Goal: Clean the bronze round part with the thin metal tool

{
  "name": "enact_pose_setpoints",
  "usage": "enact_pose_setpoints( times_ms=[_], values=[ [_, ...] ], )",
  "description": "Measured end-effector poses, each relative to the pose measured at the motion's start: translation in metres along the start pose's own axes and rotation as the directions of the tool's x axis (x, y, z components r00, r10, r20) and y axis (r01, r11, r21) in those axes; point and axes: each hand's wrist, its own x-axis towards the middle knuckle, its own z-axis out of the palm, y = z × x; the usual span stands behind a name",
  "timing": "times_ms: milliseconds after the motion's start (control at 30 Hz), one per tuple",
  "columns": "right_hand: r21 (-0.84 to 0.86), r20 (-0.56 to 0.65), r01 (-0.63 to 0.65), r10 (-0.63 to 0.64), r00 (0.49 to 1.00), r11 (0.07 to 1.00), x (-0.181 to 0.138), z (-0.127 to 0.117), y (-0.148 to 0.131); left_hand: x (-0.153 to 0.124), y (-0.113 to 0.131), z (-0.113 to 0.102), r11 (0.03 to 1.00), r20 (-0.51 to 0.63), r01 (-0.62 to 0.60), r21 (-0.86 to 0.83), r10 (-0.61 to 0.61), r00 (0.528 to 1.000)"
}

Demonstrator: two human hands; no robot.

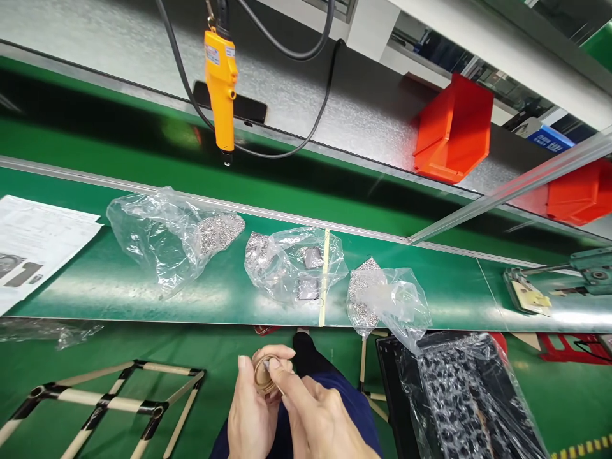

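Yellow screwdriver (220, 89), red bins (434, 137), printed sheets (45, 245)

1. Floor (229, 363): green throughout the visible area; yellow-and-dark striped marking (586, 447) noted at lower right corner.
2. Workbench (459, 287): long, green glossy top, spanning the full width of the view; one pale yellow tape line (322, 315) runs across it, front to back.
3. Metal rail (71, 174): runs along the rear of the bench top; green panel (306, 191) beyond it.
4. Shelf (119, 44): grey, mottled metallic surface, beyond the panel.
5. Metal post (478, 204): slants across the right side.
6. Tube frame (127, 403): cream tubes, black joints, standing at lower left.
7. Structure: white pillar (370, 29) and white beam (478, 32) at upper right.
8. Lighting: bright glare on bench and shelf; dark band across the panel.
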Motion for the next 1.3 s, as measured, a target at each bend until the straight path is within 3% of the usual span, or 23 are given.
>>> enact_pose_setpoints(
  times_ms=[400,533,600,733,933,1167,1300],
  values=[
    [-0.001,-0.017,0.145,-0.145,0.989,0.989,-0.001,-0.005,0.001,-0.004,0.001,-0.001,1.000,0.009,-0.007,-0.011,0.007,1.000],
    [-0.110,-0.101,0.085,-0.096,0.990,0.990,0.000,0.010,0.003,-0.005,-0.004,-0.001,0.998,-0.024,-0.014,-0.057,0.013,1.000],
    [-0.080,-0.140,0.074,-0.085,0.987,0.994,0.000,0.015,0.002,-0.005,-0.006,0.001,0.996,-0.044,-0.016,-0.086,0.012,0.999],
    [0.030,-0.099,0.075,-0.072,0.992,0.997,-0.002,0.009,-0.002,-0.005,-0.006,0.004,0.995,-0.077,0.010,-0.102,-0.017,0.997],
    [0.051,-0.062,0.131,-0.128,0.990,0.990,-0.004,0.001,-0.002,-0.008,-0.003,0.005,0.993,-0.050,0.026,-0.117,-0.032,0.998],
    [0.061,0.003,0.121,-0.122,0.993,0.991,-0.001,0.001,0.002,-0.009,-0.003,0.005,0.996,-0.113,0.045,-0.078,-0.053,0.992],
    [0.034,-0.032,0.193,-0.192,0.981,0.981,0.000,-0.002,0.005,-0.008,-0.004,0.004,0.997,-0.109,0.036,-0.064,-0.043,0.993]
  ],
)
